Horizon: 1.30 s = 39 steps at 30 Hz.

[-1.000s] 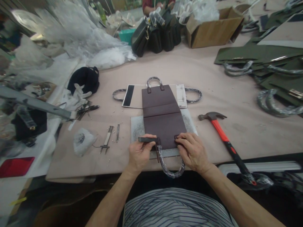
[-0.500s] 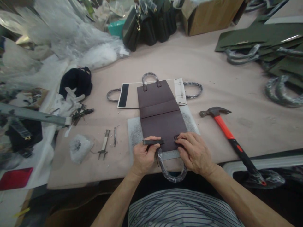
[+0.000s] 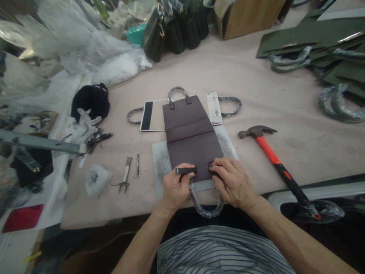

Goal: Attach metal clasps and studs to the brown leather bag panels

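Observation:
A dark brown leather panel [image 3: 194,144] lies over a grey slab [image 3: 160,160], with a wrapped handle [image 3: 177,91] at its far end and another wrapped handle [image 3: 209,213] at its near edge. My left hand [image 3: 177,186] is closed round a dark, short bar-like tool [image 3: 185,171], whose tip is at the panel's near left part. On the near right part, my right hand [image 3: 232,182] pinches the dark end of the near handle, with curled fingers resting on the leather. Under the far half of the panel is a beige panel [image 3: 156,116] with wrapped handles at both sides.
A red and black claw hammer [image 3: 268,150] lies at the right. Dividers [image 3: 125,175], a metal rod [image 3: 138,165] and a plastic bag [image 3: 97,179] are at the left. Green bag pieces [image 3: 313,36], dark bags [image 3: 173,34] and a cardboard box [image 3: 248,17] stand farther back.
The view has shifted slightly. The tool in my left hand has turned a little and moved slightly right. My right hand keeps nearly the same place on the panel.

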{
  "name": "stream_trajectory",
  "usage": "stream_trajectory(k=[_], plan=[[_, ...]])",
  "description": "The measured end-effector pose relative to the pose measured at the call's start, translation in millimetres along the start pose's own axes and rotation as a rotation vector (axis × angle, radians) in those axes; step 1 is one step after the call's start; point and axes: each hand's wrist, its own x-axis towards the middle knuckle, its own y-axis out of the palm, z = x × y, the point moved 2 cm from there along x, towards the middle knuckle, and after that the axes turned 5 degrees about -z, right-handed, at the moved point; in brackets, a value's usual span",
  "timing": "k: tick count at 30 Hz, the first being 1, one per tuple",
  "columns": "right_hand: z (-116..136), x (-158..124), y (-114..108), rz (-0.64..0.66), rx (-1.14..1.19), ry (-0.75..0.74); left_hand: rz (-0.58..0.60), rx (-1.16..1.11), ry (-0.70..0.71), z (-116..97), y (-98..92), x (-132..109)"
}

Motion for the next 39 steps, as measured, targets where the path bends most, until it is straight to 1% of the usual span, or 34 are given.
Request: stream_trajectory(k=[5,12,16,18,20,21,23,25,27,29,31,32,33,34,36,38,39], plan=[[-1,-1,0,0.006,0.002,0.012,0.051,0.053,0.04,-4,2.2,7],[-3,-4,2,0.011,0.005,0.022,0.039,0.08,0.079,-5,3.9,7],[-1,-1,-3,0.0,0.049,0.015,0.066,0.084,0.108,-8,7.6,8],[-1,0,-10,-0.009,0.13,0.011,0.079,0.091,0.114,-10,8.8,9],[-6,-1,-22,-0.072,0.155,0.027,0.084,0.1,0.106,-11,9.5,9],[-11,-3,-30,-0.123,0.123,0.046,0.083,0.105,0.102,-11,9.8,9],[-27,-9,-47,-0.239,-0.026,0.097,0.078,0.113,0.105,-11,10.2,8],[-48,-20,-63,-0.291,-0.222,0.153,0.084,0.115,0.116,-9,10.6,8],[-72,-33,-74,-0.253,-0.403,0.248,0.109,0.103,0.118,-7,11.0,8],[-91,-45,-81,-0.141,-0.519,0.405,0.133,0.085,0.109,-5,11.5,8],[-102,-51,-86,-0.003,-0.534,0.61,0.139,0.073,0.107,-4,12.0,9],[-103,-51,-89,0.057,-0.494,0.726,0.135,0.071,0.111,-4,12.3,9],[-102,-49,-91,0.099,-0.409,0.855,0.131,0.069,0.119,-4,12.7,9],[-99,-46,-93,0.112,-0.246,1.001,0.128,0.067,0.13,-3,13.2,9],[-87,-38,-94,0.102,0.218,1.256,0.128,0.062,0.153,-3,14.3,8],[-70,-29,-92,0.063,0.643,1.401,0.128,0.051,0.168,-3,15.3,7],[-61,-26,-91,0.038,0.766,1.432,0.119,0.044,0.165,-3,15.5,7]])
